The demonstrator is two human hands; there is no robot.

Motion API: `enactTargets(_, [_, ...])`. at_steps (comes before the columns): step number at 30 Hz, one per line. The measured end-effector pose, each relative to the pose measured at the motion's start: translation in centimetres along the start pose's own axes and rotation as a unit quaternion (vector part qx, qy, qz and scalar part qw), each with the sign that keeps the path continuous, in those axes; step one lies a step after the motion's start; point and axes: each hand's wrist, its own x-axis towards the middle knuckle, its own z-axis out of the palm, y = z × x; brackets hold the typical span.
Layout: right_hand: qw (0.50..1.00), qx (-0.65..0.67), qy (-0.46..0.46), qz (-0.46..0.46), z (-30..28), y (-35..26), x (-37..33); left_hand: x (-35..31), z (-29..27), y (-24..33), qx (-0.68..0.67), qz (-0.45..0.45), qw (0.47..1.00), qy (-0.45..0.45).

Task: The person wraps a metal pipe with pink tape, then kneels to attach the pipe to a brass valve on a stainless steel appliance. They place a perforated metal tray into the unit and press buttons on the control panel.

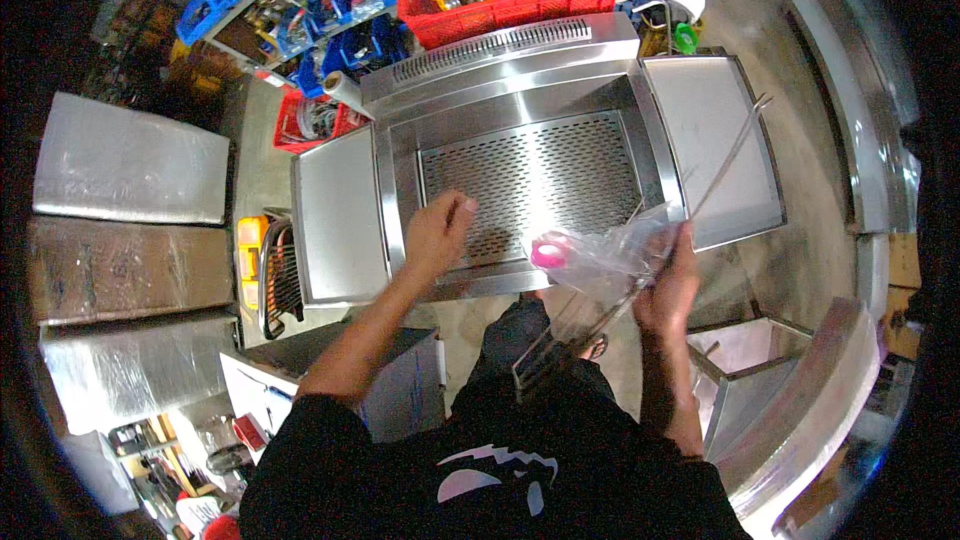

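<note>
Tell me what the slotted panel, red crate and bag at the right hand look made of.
Slotted panel: likely stainless steel, satin to bright, from its grey metallic glare. Red crate: probably moulded plastic, slight sheen, uniform colour. Bag: apparently thin plastic film, glossy, see-through and crinkled.

Glossy metal grate (530,175), crinkled plastic bag (622,252), matt cloth shirt (620,470)

bag (615,255) between hands (438,235) (672,290), crate (510,17) behind basin (400,170)

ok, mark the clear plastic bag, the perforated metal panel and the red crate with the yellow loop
Clear plastic bag (612,262): head view, crumpled middle.
Perforated metal panel (528,165): head view, bare slotted middle.
Red crate (522,12): head view, near wall.
</note>
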Motion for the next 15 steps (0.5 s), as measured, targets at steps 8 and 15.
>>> enactTargets(8, [0.980,0.106,0.122,-0.116,2.6,-10.0,0.7,6.4,6.4,-26.2,0.478,0.255,0.712,-0.446])
enactTargets(15, [0.919,-0.039,0.303,-0.248,-2.6,-14.1,-5.8,6.8,6.6,-31.8,0.421,0.493,0.687,-0.327])
